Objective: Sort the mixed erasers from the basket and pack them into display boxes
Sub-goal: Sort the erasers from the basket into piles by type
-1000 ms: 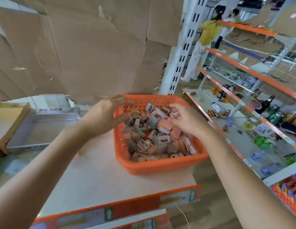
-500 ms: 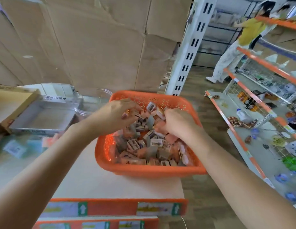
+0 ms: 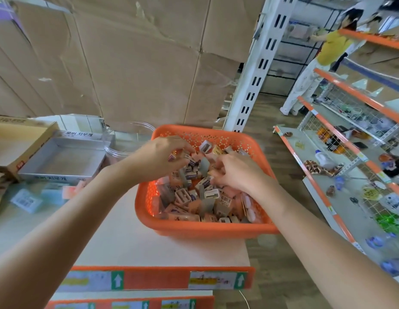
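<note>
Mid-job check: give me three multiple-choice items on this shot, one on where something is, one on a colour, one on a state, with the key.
1. Where does the display box stand relative to the basket?
A. To its left, on the shelf top
B. Inside it
C. On the floor to its right

2. What colour is the basket?
A. Blue
B. Orange
C. Green

3. What state is the display box in?
A. Packed full
B. Lid shut
C. Open and empty

Key: 1 A, the box sits left of the basket and apart from it. 2 B, its perforated walls are orange. 3 C, the box's bare silver floor shows, while the erasers lie heaped in the basket.
</note>
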Demonstrator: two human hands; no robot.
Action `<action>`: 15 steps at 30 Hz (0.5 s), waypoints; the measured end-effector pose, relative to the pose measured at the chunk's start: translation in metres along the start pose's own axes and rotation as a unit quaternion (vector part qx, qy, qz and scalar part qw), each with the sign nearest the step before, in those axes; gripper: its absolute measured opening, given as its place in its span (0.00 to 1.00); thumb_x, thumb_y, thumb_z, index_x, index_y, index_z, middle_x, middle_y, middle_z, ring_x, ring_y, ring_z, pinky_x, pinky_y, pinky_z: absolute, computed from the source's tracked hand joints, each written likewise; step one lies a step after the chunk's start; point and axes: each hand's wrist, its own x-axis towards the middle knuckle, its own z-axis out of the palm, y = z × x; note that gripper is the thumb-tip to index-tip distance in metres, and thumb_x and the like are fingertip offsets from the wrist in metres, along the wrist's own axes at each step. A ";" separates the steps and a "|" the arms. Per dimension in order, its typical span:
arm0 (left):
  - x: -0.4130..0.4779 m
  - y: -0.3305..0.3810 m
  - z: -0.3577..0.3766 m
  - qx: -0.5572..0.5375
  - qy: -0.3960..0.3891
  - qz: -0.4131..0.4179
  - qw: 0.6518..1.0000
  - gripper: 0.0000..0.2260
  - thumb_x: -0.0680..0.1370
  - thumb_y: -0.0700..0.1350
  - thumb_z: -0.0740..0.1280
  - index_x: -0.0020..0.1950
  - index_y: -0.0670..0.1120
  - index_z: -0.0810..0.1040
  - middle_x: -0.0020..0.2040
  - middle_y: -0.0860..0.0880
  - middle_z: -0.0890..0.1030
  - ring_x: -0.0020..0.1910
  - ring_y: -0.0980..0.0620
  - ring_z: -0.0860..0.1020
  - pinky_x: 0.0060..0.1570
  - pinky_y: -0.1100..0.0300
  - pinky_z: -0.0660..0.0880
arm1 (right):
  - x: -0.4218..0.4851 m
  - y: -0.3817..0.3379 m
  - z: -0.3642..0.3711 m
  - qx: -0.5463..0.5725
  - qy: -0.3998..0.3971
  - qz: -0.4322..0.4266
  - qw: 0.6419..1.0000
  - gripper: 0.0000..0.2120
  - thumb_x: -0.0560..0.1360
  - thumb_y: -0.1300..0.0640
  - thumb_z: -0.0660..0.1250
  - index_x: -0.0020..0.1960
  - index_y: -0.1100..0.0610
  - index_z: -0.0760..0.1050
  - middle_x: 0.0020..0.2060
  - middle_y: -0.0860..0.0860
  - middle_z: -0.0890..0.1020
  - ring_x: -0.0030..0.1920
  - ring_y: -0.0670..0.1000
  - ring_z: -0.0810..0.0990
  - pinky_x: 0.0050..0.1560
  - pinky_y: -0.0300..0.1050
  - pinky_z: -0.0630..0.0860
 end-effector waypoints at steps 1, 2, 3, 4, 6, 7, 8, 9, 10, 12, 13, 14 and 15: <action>0.000 0.000 0.001 0.002 -0.003 0.002 1.000 0.12 0.77 0.45 0.65 0.60 0.48 0.77 0.53 0.53 0.78 0.48 0.57 0.74 0.44 0.74 0.68 | -0.001 0.001 0.000 0.002 0.004 -0.007 1.000 0.25 0.72 0.45 0.70 0.65 0.52 0.71 0.64 0.57 0.70 0.54 0.55 0.76 0.46 0.47 0.73; 0.001 0.000 0.001 0.002 -0.006 0.003 1.000 0.12 0.77 0.46 0.65 0.60 0.49 0.76 0.53 0.53 0.78 0.47 0.57 0.74 0.44 0.73 0.68 | -0.001 0.001 -0.001 0.002 0.004 -0.013 1.000 0.24 0.72 0.45 0.70 0.65 0.52 0.70 0.60 0.56 0.73 0.52 0.54 0.76 0.44 0.45 0.73; 0.002 -0.001 0.002 0.001 -0.009 0.003 1.000 0.12 0.77 0.47 0.64 0.60 0.49 0.76 0.53 0.53 0.78 0.47 0.57 0.74 0.43 0.72 0.69 | -0.002 0.002 0.000 0.007 0.006 -0.019 1.000 0.23 0.72 0.46 0.70 0.64 0.51 0.71 0.57 0.54 0.74 0.50 0.53 0.76 0.42 0.44 0.71; 0.002 -0.001 0.002 0.000 -0.011 0.002 1.000 0.12 0.77 0.47 0.64 0.60 0.49 0.76 0.52 0.53 0.78 0.46 0.57 0.74 0.42 0.72 0.69 | -0.003 0.003 0.000 0.018 0.007 -0.022 1.000 0.20 0.72 0.47 0.70 0.62 0.52 0.72 0.55 0.53 0.74 0.48 0.52 0.76 0.39 0.42 0.70; 0.002 -0.002 0.001 -0.002 -0.013 0.001 1.000 0.12 0.77 0.47 0.64 0.60 0.49 0.76 0.52 0.53 0.77 0.46 0.58 0.74 0.42 0.72 0.69 | -0.006 0.004 -0.001 0.050 0.021 -0.023 0.998 0.13 0.74 0.52 0.69 0.56 0.54 0.75 0.51 0.51 0.76 0.44 0.49 0.76 0.33 0.38 0.66; 0.002 -0.002 0.000 -0.004 -0.012 0.003 1.000 0.12 0.77 0.46 0.64 0.60 0.49 0.76 0.52 0.54 0.77 0.46 0.58 0.74 0.42 0.72 0.69 | -0.006 0.006 -0.002 0.065 0.031 -0.025 0.997 0.11 0.74 0.55 0.68 0.56 0.55 0.75 0.49 0.51 0.76 0.42 0.48 0.76 0.32 0.36 0.65; 0.002 -0.003 -0.001 -0.007 -0.010 0.006 1.000 0.12 0.77 0.45 0.65 0.60 0.49 0.77 0.52 0.54 0.78 0.47 0.58 0.74 0.44 0.72 0.69 | -0.007 0.007 -0.003 0.080 0.041 -0.024 0.996 0.10 0.75 0.58 0.67 0.56 0.55 0.76 0.49 0.51 0.76 0.41 0.48 0.76 0.31 0.36 0.65; 0.002 -0.003 -0.003 -0.010 -0.009 0.007 1.000 0.12 0.77 0.45 0.65 0.60 0.48 0.77 0.52 0.54 0.78 0.48 0.58 0.74 0.45 0.72 0.68 | -0.008 0.008 -0.004 0.095 0.045 -0.021 0.994 0.10 0.75 0.59 0.67 0.56 0.55 0.76 0.49 0.50 0.76 0.40 0.47 0.76 0.31 0.35 0.65; 0.002 -0.004 -0.004 -0.011 -0.011 0.006 1.000 0.12 0.77 0.45 0.65 0.60 0.49 0.77 0.53 0.55 0.78 0.48 0.58 0.74 0.46 0.71 0.68 | -0.010 0.010 -0.005 0.104 0.046 -0.019 0.993 0.11 0.74 0.60 0.67 0.57 0.54 0.76 0.48 0.49 0.75 0.39 0.46 0.75 0.30 0.34 0.64; 0.001 -0.005 -0.006 -0.007 -0.014 0.000 1.000 0.12 0.77 0.46 0.64 0.60 0.50 0.77 0.53 0.57 0.77 0.46 0.61 0.73 0.44 0.73 0.68 | -0.012 0.010 -0.006 0.108 0.035 -0.016 0.993 0.14 0.74 0.61 0.68 0.58 0.52 0.74 0.46 0.48 0.74 0.37 0.44 0.73 0.29 0.34 0.64; 0.001 -0.005 -0.006 -0.007 -0.015 -0.001 1.000 0.12 0.77 0.47 0.64 0.60 0.50 0.77 0.52 0.57 0.77 0.45 0.63 0.72 0.43 0.74 0.68 | -0.013 0.011 -0.005 0.107 0.025 -0.013 0.994 0.15 0.73 0.61 0.69 0.59 0.52 0.73 0.44 0.47 0.73 0.36 0.43 0.72 0.28 0.35 0.63; 0.001 -0.006 -0.006 -0.008 -0.015 -0.001 1.000 0.12 0.77 0.47 0.64 0.60 0.50 0.77 0.52 0.58 0.76 0.45 0.64 0.71 0.43 0.75 0.67 | -0.013 0.011 -0.004 0.105 0.017 -0.012 0.994 0.16 0.73 0.60 0.69 0.59 0.52 0.72 0.41 0.45 0.72 0.35 0.41 0.71 0.28 0.35 0.63; 0.001 -0.006 -0.006 -0.009 -0.016 0.000 1.000 0.12 0.77 0.47 0.64 0.60 0.50 0.77 0.52 0.58 0.76 0.44 0.66 0.71 0.43 0.75 0.67 | -0.012 0.011 -0.003 0.104 0.015 -0.012 0.994 0.17 0.73 0.59 0.70 0.60 0.51 0.71 0.40 0.44 0.70 0.35 0.41 0.70 0.28 0.35 0.62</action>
